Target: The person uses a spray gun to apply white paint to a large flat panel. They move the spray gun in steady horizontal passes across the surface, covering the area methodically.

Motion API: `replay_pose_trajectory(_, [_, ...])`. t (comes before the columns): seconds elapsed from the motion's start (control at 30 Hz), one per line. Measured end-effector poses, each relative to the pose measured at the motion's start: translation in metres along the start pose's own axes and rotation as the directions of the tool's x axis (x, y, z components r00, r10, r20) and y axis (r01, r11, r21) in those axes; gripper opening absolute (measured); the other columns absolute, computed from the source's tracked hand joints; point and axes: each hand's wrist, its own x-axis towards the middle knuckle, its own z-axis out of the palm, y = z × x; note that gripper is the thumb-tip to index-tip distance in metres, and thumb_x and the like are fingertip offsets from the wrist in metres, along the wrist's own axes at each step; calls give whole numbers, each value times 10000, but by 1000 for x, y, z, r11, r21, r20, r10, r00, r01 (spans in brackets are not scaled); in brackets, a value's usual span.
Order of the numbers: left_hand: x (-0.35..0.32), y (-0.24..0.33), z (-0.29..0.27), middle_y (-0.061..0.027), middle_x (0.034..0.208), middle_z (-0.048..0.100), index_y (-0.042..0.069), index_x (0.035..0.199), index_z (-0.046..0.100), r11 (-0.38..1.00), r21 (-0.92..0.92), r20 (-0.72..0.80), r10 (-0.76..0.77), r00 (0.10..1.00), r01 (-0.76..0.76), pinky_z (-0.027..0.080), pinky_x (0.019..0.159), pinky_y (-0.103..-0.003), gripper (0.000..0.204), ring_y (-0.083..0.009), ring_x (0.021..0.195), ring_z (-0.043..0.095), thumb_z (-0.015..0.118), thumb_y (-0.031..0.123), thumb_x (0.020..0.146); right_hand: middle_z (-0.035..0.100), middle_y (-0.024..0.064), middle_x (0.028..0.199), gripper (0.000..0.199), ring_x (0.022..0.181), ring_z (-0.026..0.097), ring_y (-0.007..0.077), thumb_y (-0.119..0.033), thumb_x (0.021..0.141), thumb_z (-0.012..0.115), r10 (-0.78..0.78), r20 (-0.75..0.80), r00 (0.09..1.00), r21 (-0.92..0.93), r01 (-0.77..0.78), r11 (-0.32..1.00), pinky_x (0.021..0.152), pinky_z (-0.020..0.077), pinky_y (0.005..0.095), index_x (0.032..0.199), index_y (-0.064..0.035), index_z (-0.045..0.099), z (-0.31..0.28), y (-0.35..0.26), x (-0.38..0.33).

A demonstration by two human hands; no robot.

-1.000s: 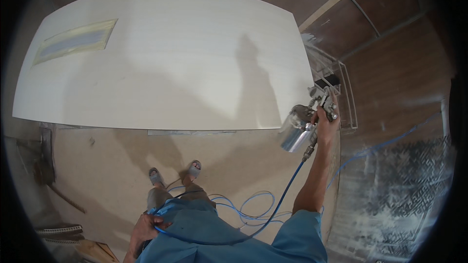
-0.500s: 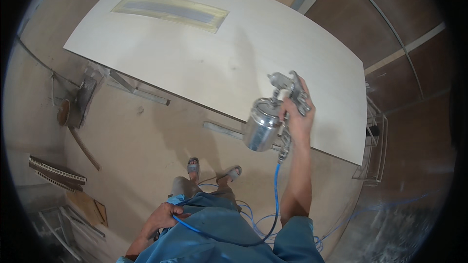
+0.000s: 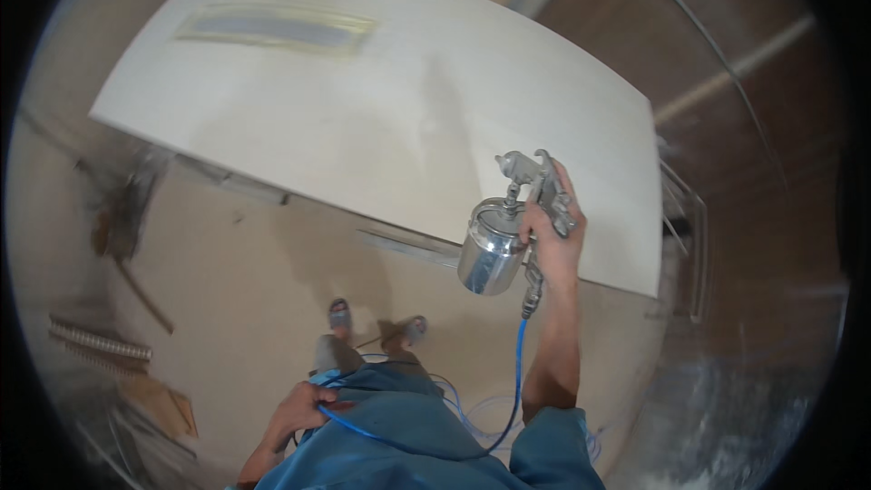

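A metal spray gun with a silver paint cup below it is gripped in my right hand, fingers wrapped round its handle. Its nozzle points left, above the near right part of a large white door panel. From the gun's base a blue air hose loops down across my body to my left hand, which is closed on it at my waist. Toward the panel's far left lies a long grey inset edged with yellowish masking tape.
Metal supports show under the panel's near edge. More blue hose lies coiled on the floor by my feet. Perforated metal strips and a brown board are at the lower left. A wire rack stands past the panel's right end.
The view has shifted, so the panel and floor sit further left in the picture. My right hand with the spray gun is slightly lower in the picture; my left hand keeps its hold on the hose.
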Motion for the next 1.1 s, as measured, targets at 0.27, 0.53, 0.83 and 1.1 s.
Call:
replay_pose_trajectory(0.27, [21,78,100,-12,592,267,33,590,376,977,31,-60,-209,976,211,253,521,-361,500,-99,615,287,812,150,807,668,46,1024,587,872,576,82,36,938,542,-113,-176,978,-292,57,955,796,493,243,1517,1,448,-239,101,39])
replay_pose_trajectory(0.53, [99,182,206,-46,579,241,19,582,358,978,156,44,-150,988,141,239,510,-388,499,-139,595,265,807,121,775,615,-1,846,632,600,495,38,56,926,548,-116,-532,839,-332,-81,940,494,389,218,1540,-54,443,-512,93,42])
replay_pose_trajectory(0.83, [71,169,178,-45,596,287,6,598,427,966,134,9,-223,975,220,271,520,-380,433,-108,603,315,781,135,813,580,-2,763,644,555,481,57,36,913,545,-76,-480,874,-251,-53,966,487,406,247,1543,-38,433,-442,67,5])
replay_pose_trajectory(1.1, [51,104,143,-80,560,337,9,595,463,998,6,-14,-57,998,57,348,527,-365,448,-151,588,325,829,148,812,564,-1,747,626,568,479,55,33,927,560,-117,-227,967,-114,93,989,502,413,236,1537,-21,430,-280,27,-16])
